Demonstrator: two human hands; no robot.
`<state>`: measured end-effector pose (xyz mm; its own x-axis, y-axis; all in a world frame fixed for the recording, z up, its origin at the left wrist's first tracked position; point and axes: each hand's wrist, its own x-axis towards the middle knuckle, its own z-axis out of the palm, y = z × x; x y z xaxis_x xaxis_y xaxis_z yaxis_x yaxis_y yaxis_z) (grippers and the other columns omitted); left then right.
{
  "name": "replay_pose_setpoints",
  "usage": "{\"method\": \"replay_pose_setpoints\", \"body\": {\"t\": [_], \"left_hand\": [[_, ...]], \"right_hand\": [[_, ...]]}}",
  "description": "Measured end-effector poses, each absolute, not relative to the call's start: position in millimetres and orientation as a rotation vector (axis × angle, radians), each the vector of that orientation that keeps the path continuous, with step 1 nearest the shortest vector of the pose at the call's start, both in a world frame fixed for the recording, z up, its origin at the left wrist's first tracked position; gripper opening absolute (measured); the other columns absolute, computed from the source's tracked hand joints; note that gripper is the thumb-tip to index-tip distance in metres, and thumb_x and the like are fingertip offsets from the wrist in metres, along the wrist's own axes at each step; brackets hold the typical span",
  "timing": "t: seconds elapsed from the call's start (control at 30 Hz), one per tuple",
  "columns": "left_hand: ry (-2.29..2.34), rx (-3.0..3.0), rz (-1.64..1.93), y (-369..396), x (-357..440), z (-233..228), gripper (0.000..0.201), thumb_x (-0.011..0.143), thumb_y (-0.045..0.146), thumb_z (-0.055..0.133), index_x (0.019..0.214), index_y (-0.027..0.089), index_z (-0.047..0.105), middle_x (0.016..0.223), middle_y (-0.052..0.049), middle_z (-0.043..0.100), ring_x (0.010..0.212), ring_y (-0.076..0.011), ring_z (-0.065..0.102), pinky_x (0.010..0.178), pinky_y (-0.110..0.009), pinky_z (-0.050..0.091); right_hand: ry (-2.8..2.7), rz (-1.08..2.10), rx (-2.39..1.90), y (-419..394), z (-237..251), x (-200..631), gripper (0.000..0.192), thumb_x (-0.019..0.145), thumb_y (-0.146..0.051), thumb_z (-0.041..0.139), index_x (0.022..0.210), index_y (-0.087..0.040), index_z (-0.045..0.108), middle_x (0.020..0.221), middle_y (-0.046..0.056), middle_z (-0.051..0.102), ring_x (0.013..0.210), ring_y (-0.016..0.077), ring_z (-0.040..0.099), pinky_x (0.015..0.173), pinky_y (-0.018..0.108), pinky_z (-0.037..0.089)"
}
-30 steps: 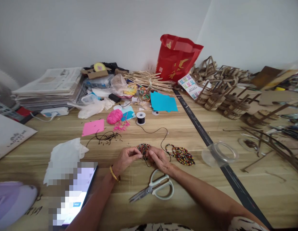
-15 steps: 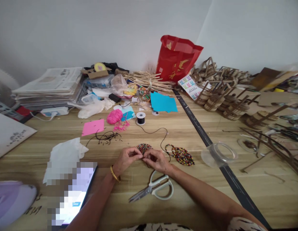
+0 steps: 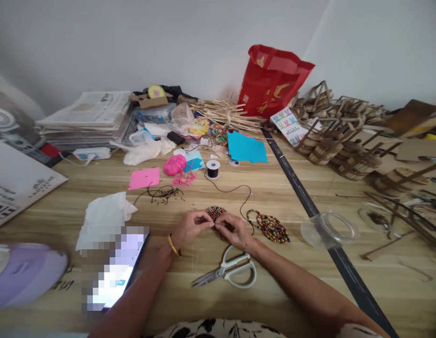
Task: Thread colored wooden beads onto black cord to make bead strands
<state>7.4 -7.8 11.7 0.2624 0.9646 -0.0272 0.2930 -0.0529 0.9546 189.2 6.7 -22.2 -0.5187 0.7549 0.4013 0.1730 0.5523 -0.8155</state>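
My left hand [image 3: 195, 227] and my right hand [image 3: 235, 231] meet over the table, thumbs and forefingers pinched tip to tip. Whatever lies between the fingertips is too small to make out. Just behind them lies a cluster of multicoloured beads [image 3: 215, 211], partly covered by my fingers. A thin black cord [image 3: 232, 190] runs from a white-ended spool [image 3: 213, 170] round to my right hand, where it passes out of sight. To the right rests a heap of strung beads [image 3: 274, 228]. Scissors with pale handles [image 3: 227, 270] lie spread just below my right hand.
A phone [image 3: 124, 272] and white tissue [image 3: 105, 216] lie left. Beyond are cord scraps [image 3: 164, 194], pink paper [image 3: 144, 178], pink yarn [image 3: 174, 165] and blue sheets [image 3: 248, 148]. A clear tape roll [image 3: 330, 230] and small woven baskets [image 3: 325, 149] stand right; a red bag [image 3: 274, 87] leans behind.
The view has shifted slightly, so the tabletop things appear further right. Both hands stay pinched together at the beads, with little visible movement.
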Motion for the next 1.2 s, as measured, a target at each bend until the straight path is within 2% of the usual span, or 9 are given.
{"method": "replay_pose_setpoints", "body": {"t": [0.83, 1.03, 1.2], "left_hand": [[1.277, 1.574, 0.891, -6, 4, 10, 0.012, 0.071, 0.024, 0.063, 0.068, 0.012, 0.065, 0.068, -0.003, 0.065, 0.068, -0.0142, 0.057, 0.066, -0.024, 0.044], [1.397, 1.444, 1.005, 0, -4, 2, 0.016, 0.072, 0.028, 0.062, 0.068, 0.012, 0.062, 0.063, -0.002, 0.061, 0.060, -0.0126, 0.054, 0.058, -0.022, 0.043], [1.564, 1.717, 0.991, 1, -8, 2, 0.009, 0.076, 0.021, 0.059, 0.073, 0.014, 0.064, 0.070, -0.004, 0.063, 0.067, -0.0149, 0.057, 0.065, -0.025, 0.044]], "right_hand": [[-2.001, 0.943, -0.801, 7, -25, 190, 0.015, 0.086, -0.028, 0.051, 0.079, -0.017, 0.058, 0.070, 0.003, 0.058, 0.062, 0.0130, 0.052, 0.057, 0.024, 0.041], [-1.943, 1.019, -0.861, 8, -29, 191, 0.017, 0.087, -0.030, 0.050, 0.079, -0.016, 0.055, 0.065, 0.001, 0.054, 0.054, 0.0098, 0.046, 0.050, 0.021, 0.038], [-1.920, 1.092, -0.879, 8, -27, 190, 0.017, 0.087, -0.030, 0.049, 0.079, -0.016, 0.054, 0.061, -0.001, 0.050, 0.048, 0.0077, 0.042, 0.045, 0.019, 0.035]]}}
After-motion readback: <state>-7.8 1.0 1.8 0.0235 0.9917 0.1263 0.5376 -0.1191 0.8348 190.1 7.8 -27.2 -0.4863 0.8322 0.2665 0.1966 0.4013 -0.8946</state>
